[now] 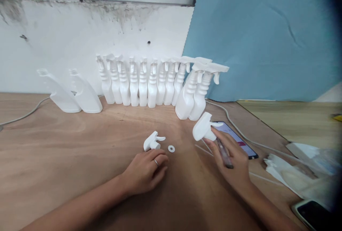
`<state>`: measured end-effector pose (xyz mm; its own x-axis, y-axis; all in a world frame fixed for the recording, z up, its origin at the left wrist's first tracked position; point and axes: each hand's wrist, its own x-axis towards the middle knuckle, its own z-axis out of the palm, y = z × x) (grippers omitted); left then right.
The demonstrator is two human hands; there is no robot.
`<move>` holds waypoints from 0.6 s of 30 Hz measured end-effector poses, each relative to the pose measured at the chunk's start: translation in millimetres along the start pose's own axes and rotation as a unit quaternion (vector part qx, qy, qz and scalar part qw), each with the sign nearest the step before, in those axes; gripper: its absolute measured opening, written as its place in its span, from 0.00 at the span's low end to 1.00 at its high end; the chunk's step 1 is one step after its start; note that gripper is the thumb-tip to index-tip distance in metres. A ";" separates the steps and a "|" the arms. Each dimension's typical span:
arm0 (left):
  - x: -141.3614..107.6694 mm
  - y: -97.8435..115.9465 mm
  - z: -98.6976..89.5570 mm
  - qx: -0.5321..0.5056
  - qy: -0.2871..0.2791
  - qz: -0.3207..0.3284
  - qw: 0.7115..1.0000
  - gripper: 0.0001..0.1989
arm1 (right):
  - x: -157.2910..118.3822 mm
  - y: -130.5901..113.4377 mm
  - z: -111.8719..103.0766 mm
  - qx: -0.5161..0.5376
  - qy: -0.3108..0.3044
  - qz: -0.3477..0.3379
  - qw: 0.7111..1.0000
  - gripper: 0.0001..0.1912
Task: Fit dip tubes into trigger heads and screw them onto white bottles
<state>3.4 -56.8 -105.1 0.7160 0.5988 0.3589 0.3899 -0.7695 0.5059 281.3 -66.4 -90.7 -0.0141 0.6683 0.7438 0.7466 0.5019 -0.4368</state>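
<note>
My left hand [146, 169], with a ring on one finger, is closed around the lower end of a white spray head [152, 141] at the table's middle. Just right of it a small white washer [171, 149] lies flat on the wood. My right hand [232, 154] is closed on a second white spray head [203, 127], raised a little over the table, its trigger pointing right. A clear, dark-tipped pen-like tool [224, 154] is also tucked in my right hand. Thin white tubes [204, 150] lie beneath and beside that hand.
Several white bottles with spray heads [143, 88] stand in a row along the wall. Two bottles without heads [87, 93] stand at left. A lit phone [249, 150], a cable [237, 131], plastic bags [291, 177] and a dark device [312, 215] lie at right.
</note>
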 end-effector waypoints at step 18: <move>10.5 3.2 17.1 -0.669 0.115 -0.262 0.686 0.19 | -36.4 -59.3 29.7 0.174 -0.180 -0.044 0.967 0.26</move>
<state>22.0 -56.8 -113.1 0.5111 0.8524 -0.1105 -0.4314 0.3655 0.8248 217.7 -104.2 -106.9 -0.3444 0.7306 0.5896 0.4629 0.6785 -0.5704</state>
